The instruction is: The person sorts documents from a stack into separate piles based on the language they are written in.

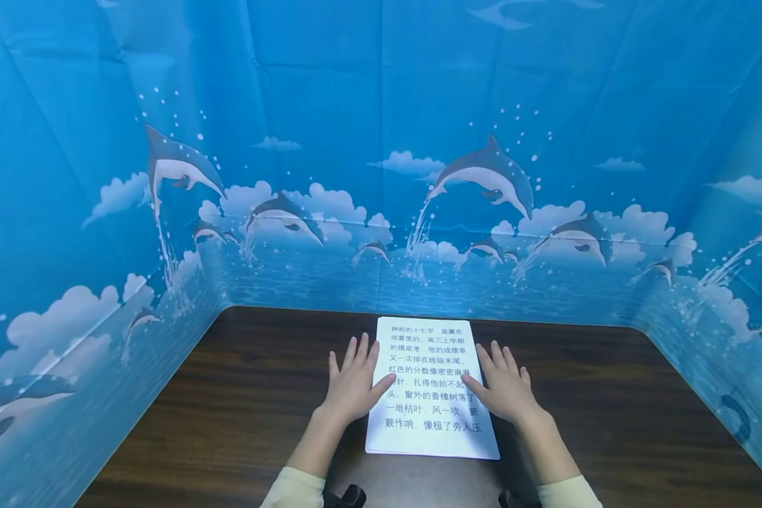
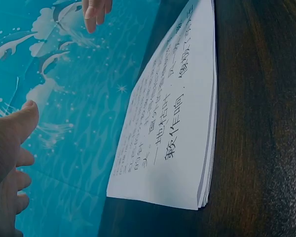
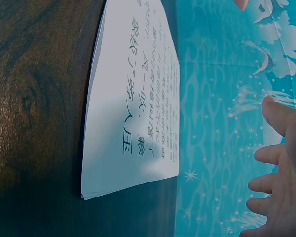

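Note:
A thin stack of white sheets (image 1: 433,446) printed with large black Chinese characters lies on the dark wooden table. My left hand (image 1: 349,386) is over its left edge in the head view, fingers straight and spread, thumb pointing in across the page. Mirroring it at the right edge is my right hand (image 1: 506,388), also with spread fingers. Both wrist views show the hands raised above the paper and holding nothing: the left hand (image 2: 10,158) at the left border, the right hand (image 3: 283,173) at the right border. Several sheet edges show along the stack's near side (image 2: 207,182).
The brown wood-grain table (image 1: 228,416) extends to both sides of the paper. A blue curtain (image 1: 330,85) printed with dolphins, clouds and water surrounds its back and sides. Dark straps (image 1: 353,496) sit by the cream sleeves (image 1: 297,487) at the bottom.

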A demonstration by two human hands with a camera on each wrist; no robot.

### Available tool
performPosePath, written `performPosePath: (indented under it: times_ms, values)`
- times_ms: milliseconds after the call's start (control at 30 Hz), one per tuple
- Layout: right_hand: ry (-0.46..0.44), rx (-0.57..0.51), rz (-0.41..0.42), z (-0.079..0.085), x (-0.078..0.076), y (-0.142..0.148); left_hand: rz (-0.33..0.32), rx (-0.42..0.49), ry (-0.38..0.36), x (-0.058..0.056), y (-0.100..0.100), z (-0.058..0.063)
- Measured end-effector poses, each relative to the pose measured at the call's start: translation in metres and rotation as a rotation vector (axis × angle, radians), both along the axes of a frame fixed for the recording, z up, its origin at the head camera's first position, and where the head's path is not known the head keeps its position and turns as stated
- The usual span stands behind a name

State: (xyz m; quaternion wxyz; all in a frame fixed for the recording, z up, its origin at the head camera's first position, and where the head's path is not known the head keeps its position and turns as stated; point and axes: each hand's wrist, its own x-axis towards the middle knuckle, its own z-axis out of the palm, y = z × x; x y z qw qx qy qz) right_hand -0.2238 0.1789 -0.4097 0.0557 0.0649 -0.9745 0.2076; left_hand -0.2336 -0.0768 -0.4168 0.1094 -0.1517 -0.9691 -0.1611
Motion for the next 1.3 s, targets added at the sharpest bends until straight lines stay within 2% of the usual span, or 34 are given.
performPosePath:
  times_ms: [233,500,667,867,1300]
  values:
    - [0.003,-0.007,0.003,-0.001,-0.001,-0.001,-0.002,0.026,-0.012,0.001,-0.001,-0.002]
    - [0.013,-0.026,-0.004,-0.003,-0.002,0.0,0.008,0.078,-0.072,-0.001,-0.002,-0.005]
    - [0.026,-0.026,-0.011,-0.004,-0.002,0.001,0.018,0.085,-0.08,-0.003,-0.003,-0.006]
    - [0.031,-0.062,-0.014,-0.006,-0.002,0.001,0.029,0.144,-0.091,-0.004,-0.003,-0.01]
    - [-0.018,-0.179,-0.012,-0.014,-0.006,0.004,0.03,0.296,-0.183,-0.008,-0.005,-0.017]
